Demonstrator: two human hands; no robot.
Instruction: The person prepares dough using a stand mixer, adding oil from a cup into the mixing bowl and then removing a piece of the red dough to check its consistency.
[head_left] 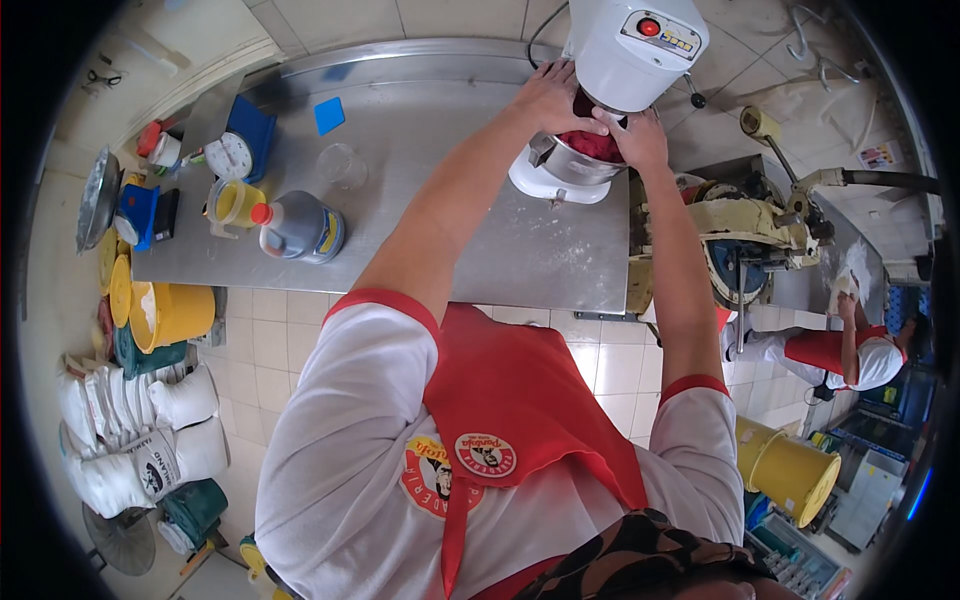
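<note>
Got both hands (548, 100) at the steel bowl (580, 169) under the stand mixer head (630, 60), can't tell if gripping. Could get pinched if started.

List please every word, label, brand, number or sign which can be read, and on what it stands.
Wording is not copied here, only located:
Red apron: lettering on a round badge.
White shirt: lettering on a yellow-and-red badge.
White sack: dark lettering.

Too small to read:
Dark jug: blue-and-yellow label.
White mixer: control panel.
Scale dial.
Wall paper sheet.
</note>
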